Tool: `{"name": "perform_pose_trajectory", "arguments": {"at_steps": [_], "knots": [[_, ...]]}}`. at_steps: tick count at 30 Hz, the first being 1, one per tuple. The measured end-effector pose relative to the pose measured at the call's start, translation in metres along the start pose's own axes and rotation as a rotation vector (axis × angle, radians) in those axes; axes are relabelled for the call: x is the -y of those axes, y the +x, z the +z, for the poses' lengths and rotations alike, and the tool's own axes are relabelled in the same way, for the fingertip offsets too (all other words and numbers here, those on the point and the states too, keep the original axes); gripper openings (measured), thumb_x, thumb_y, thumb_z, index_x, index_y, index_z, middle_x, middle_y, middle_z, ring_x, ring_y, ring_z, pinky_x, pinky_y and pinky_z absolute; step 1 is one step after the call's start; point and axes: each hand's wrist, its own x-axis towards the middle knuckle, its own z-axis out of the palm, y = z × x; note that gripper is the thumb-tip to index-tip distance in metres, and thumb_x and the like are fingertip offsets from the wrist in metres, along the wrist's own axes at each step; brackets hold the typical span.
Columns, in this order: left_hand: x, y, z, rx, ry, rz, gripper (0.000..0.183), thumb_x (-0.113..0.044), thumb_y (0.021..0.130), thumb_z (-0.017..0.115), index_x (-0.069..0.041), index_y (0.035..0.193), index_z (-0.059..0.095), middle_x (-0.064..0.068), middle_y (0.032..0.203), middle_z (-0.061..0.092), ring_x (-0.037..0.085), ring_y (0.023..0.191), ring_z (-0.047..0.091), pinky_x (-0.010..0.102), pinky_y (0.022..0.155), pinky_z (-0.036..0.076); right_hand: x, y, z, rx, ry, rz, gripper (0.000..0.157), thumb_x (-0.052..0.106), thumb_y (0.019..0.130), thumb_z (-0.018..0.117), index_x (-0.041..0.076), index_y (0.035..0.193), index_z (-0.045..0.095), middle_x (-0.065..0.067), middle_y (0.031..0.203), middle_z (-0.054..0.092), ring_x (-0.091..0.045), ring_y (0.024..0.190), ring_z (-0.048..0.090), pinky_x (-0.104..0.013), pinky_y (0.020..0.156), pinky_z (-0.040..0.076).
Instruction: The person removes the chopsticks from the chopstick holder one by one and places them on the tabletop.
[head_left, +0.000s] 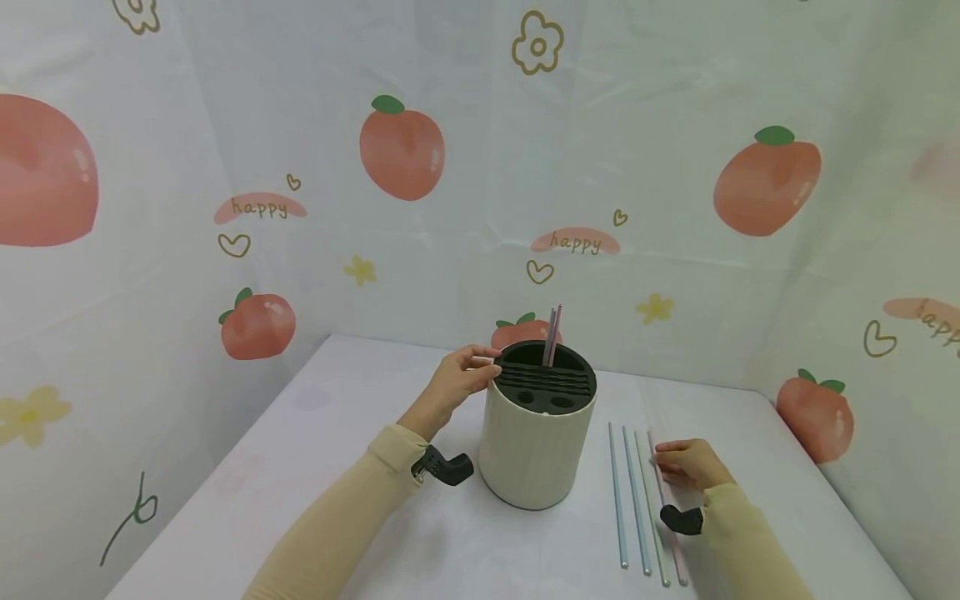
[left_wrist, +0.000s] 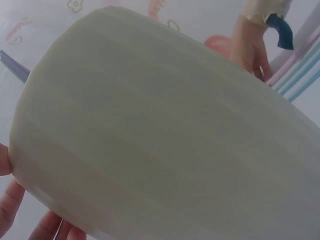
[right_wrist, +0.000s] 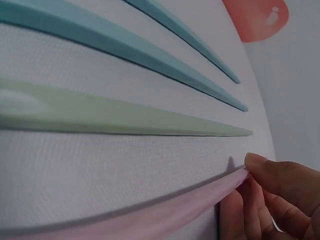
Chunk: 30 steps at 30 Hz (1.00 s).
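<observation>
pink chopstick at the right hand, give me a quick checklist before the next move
1. Right hand pinching the pink chopstick near its far end: ok
2. Pink chopstick separate from the green chopstick: ok, gap between them
3. Pink chopstick fully off the table: cannot tell
4. Holder upright: ok
5. Left hand touching the holder's rim: ok
6. Room in the rear compartment: ok, two chopsticks stand there with space beside them
</observation>
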Motion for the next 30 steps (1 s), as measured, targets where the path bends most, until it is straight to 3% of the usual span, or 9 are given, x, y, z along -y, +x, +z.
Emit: {"name": "perform_pose_trajectory", "arguments": {"at_steps": [10,20,24,27,30], "knots": [[0.001,0.001,0.001,-0.007,0.005,0.003,0.028,-0.013,0.091,0.065,-0.008,0.119,0.063,0.014,0.116,0.059,0.021,0.101,0.062,0.039,0.096,0.053,0.006,-0.001,0.009,-0.049,-0.112,0.018,0.020,-0.003,0.085,0.068,-0.014,0.099,0.061,0.002,0.070,0.065,-0.006,0.063,0.059,-0.020,0.058,0.055],[0.001,0.001,0.000,-0.002,0.004,-0.002,0.029,-0.013,0.090,0.066,-0.009,0.119,0.063,0.014,0.116,0.059,0.020,0.101,0.062,0.039,0.097,0.052,0.007,0.000,0.009,-0.071,-0.139,0.014,0.021,0.000,0.087,0.066,-0.014,0.102,0.060,0.001,0.075,0.067,-0.009,0.066,0.061,-0.023,0.061,0.057],[0.001,0.001,0.000,-0.001,0.006,-0.001,0.029,-0.013,0.090,0.066,-0.009,0.119,0.063,0.013,0.116,0.059,0.020,0.101,0.062,0.038,0.096,0.052,0.018,-0.006,0.005,-0.060,-0.099,-0.030,0.035,0.006,0.092,0.062,-0.017,0.117,0.053,-0.002,0.088,0.069,-0.011,0.076,0.064,-0.028,0.072,0.059],[0.001,0.001,0.000,0.000,0.007,0.003,0.029,-0.013,0.091,0.065,-0.008,0.119,0.063,0.014,0.115,0.059,0.020,0.101,0.062,0.039,0.096,0.053,0.036,-0.010,0.001,-0.025,0.015,-0.108,0.046,0.008,0.095,0.060,-0.018,0.129,0.043,0.001,0.095,0.068,-0.008,0.083,0.065,-0.029,0.081,0.058],[0.002,0.001,0.000,-0.002,0.005,0.008,0.029,-0.013,0.091,0.065,-0.008,0.119,0.063,0.014,0.115,0.059,0.021,0.101,0.062,0.039,0.095,0.053,0.060,-0.014,0.002,0.007,0.148,-0.226,0.040,0.011,0.097,0.059,-0.009,0.129,0.046,0.009,0.096,0.065,-0.003,0.087,0.065,-0.025,0.084,0.057]]}}
